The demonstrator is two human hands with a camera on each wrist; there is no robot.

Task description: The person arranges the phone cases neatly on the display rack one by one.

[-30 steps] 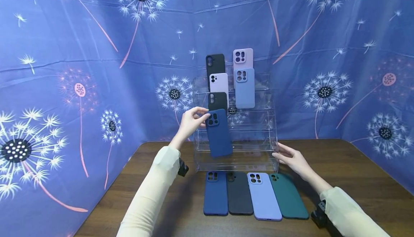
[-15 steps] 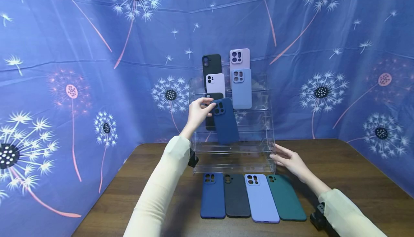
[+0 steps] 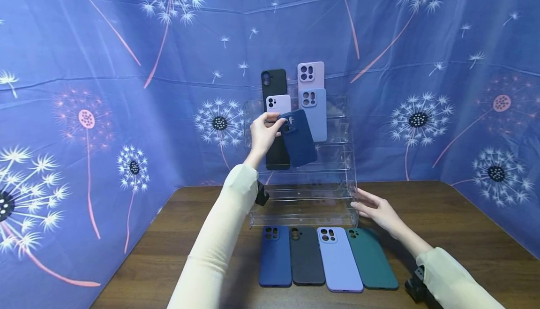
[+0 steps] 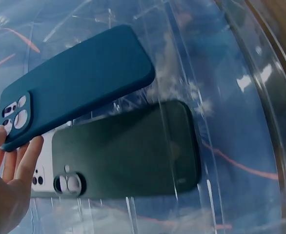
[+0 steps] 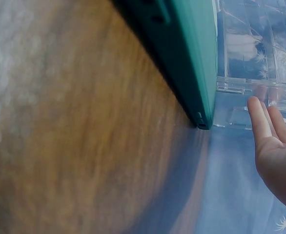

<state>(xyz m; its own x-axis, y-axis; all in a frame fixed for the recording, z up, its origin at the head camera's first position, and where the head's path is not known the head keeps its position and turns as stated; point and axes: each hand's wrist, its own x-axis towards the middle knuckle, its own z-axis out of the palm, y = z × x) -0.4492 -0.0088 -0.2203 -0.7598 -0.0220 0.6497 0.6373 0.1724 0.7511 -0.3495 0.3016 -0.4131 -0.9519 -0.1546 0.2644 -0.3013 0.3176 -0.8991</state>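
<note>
Head view: left hand (image 3: 263,135), fingers clamped on the navy case (image 3: 300,140).
It tilts before the rack (image 3: 310,192), black case (image 3: 277,155) at its eight o'clock; right hand (image 3: 383,214), fingers straight, at the rack's four o'clock edge.

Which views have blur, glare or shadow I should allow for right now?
Right wrist: the wooden table is blurred at left, with a dark shadow below the green phone case; left wrist: white glare spots on the clear rack; head: fairly sharp, soft shadow beside the left sleeve.
</note>
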